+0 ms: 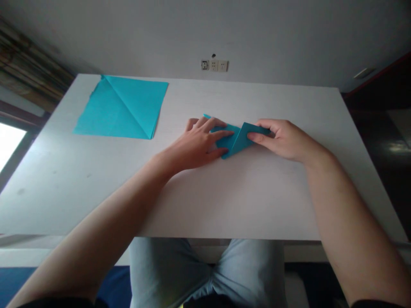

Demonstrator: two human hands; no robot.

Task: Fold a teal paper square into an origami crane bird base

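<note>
A folded piece of blue paper (241,137) lies on the white table in front of me, with one section folded over at a slant across the rest. My left hand (205,139) rests on its left part, fingers spread and pressing the paper down. My right hand (279,137) pinches the right end between thumb and fingers. A small blue corner pokes out beyond the left fingers. Part of the left side is hidden under my left hand.
Flat blue sheets (122,109) with a diagonal crease lie at the table's back left. The white table (244,205) meets a grey wall with sockets (214,65). A curtain (28,60) hangs at the left. My legs are under the front edge.
</note>
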